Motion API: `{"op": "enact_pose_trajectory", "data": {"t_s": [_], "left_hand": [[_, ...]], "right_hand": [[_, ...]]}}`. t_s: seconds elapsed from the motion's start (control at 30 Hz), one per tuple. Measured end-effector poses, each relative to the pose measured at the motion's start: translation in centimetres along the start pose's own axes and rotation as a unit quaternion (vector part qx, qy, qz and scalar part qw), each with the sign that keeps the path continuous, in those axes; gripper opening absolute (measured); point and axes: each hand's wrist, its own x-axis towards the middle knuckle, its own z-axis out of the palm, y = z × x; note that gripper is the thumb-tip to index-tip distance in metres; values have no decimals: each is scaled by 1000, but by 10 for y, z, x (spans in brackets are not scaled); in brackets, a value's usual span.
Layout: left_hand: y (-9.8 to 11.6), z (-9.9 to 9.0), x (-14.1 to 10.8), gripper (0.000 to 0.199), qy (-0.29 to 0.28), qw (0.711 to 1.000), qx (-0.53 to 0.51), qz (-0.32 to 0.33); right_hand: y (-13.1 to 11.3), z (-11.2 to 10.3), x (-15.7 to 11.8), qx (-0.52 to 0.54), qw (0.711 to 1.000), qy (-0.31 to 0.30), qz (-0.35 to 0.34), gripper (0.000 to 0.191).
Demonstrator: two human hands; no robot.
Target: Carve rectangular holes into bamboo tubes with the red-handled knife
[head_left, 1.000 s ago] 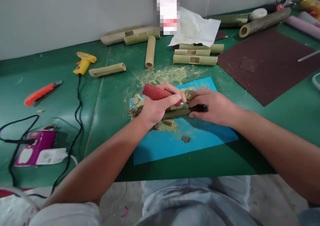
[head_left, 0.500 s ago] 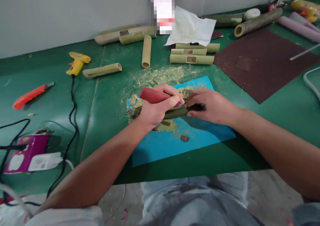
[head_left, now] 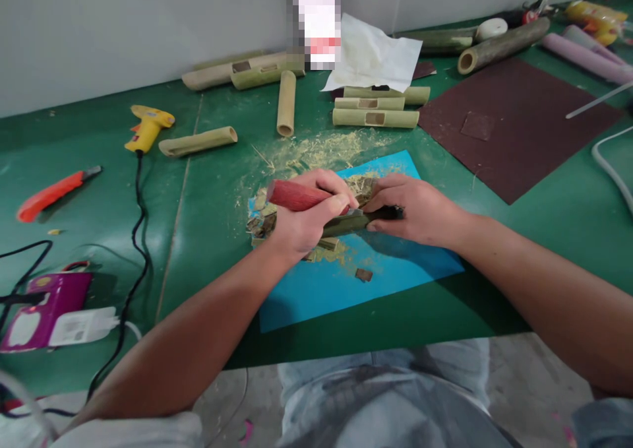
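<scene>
Toward the tabletop's front edge (head_left: pixel 346 339) and roughly parallel to it, bamboo (head_left: pixel 346 224) is lying; the closed left hand (head_left: pixel 309 214) is gripping a red-handled tool (head_left: pixel 295 196) aimed rightward along it, the half-curled right hand (head_left: pixel 418 209) is pinching it.

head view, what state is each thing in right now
Red tool, slanted, gripped by left hand
Held bamboo, in right hand, partly hidden
Blue sheet, flat, strewn with chips
Glue gun, lying down, cord attached
Orange knife, lying down
Notched bamboo pieces, lying down
White paper, creased
Brown sheet, flat
</scene>
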Motion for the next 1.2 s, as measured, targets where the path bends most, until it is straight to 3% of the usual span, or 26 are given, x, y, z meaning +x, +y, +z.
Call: {"op": "enact_pose_trajectory", "data": {"t_s": [0.57,0.77,0.93,1.07,1.2], "left_hand": [[-7,0,-4,18,47,997,-12,53],[0,-9,-5,20,-16,999,41,31],[8,-17,-5,48,-105,992,46,44],[9,-23,-3,55,-107,993,38,42],[15,-31,-2,47,-108,982,150,45]], "right_hand": [[-2,0,1,-1,1000,7,8,8],[-2,-1,0,-3,1000,-3,6,8],[-4,-3,0,-9,1000,-7,-1,8],[-5,-3,-1,-12,1000,-6,-6,7],[-5,-3,-2,-14,1000,-4,-6,8]]}}
